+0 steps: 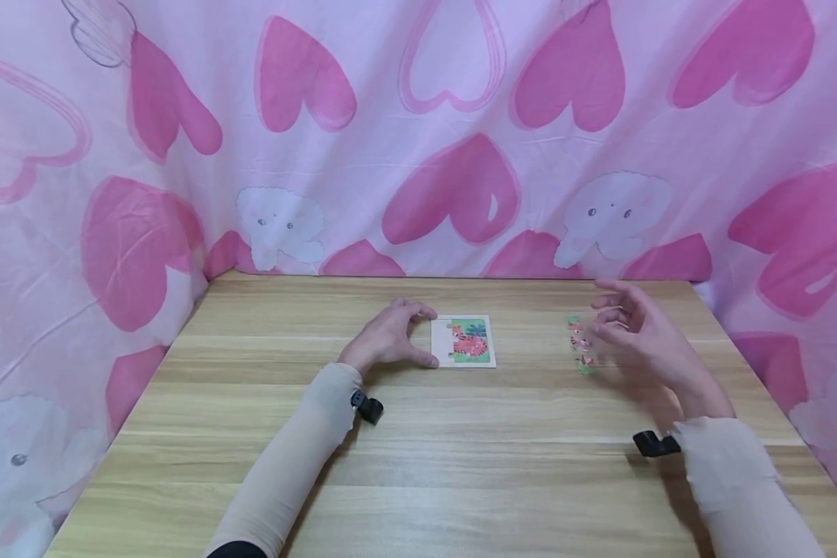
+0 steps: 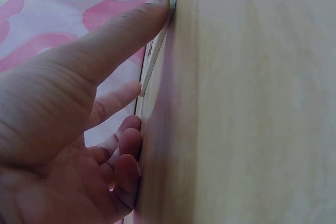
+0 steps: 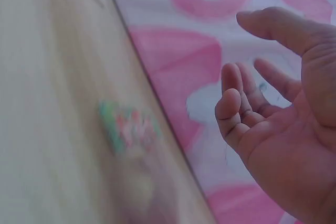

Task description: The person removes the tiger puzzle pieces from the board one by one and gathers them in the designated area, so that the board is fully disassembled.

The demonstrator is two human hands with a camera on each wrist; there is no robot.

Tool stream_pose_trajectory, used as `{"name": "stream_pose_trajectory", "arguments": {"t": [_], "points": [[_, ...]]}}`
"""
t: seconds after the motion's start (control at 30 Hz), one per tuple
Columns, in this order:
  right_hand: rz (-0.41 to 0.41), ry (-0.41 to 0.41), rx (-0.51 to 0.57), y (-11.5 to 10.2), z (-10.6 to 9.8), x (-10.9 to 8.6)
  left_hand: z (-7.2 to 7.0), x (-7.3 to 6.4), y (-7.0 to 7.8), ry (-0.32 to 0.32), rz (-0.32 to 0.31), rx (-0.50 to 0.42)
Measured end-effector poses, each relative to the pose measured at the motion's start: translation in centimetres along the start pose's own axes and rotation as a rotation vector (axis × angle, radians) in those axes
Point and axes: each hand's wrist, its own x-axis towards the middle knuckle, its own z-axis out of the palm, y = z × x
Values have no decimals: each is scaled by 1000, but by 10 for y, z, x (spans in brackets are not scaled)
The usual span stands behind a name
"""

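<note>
A small square picture puzzle board (image 1: 442,341) lies flat on the table, its left part bare white and its right part showing a red striped animal and green leaves. My left hand (image 1: 389,335) spans its left side, thumb and index fingertip at the two left corners. In the left wrist view the thumb (image 2: 131,24) presses the board's edge while the other fingers curl loosely near the tabletop. To the right lies a narrow puzzle strip (image 1: 575,329) with red figures on green. Over its right side hovers my right hand (image 1: 645,333), fingers loosely bent, holding nothing.
The wooden table (image 1: 460,449) ends at the back against a pink curtain (image 1: 363,155) with hearts, which also hangs along both sides. A black wrist camera (image 1: 368,407) sits on the left wrist, another camera (image 1: 656,444) on the right.
</note>
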Motion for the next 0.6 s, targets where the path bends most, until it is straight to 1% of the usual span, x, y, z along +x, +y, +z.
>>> {"name": "stream_pose_trajectory", "arguments": {"t": [0.13,0.27,0.47,0.6], "points": [[-14,-4,51,-13,12,15,0,-1,0,1,-1,-7],[-28,-41,59,-23,29,31,-1,0,-1,2,0,-5],[-85,-112,113,-29,56,53,0,0,-1,0,-5,-6],[-90,-142,139,-31,73,65,0,-1,-1,3,-8,-11]]}}
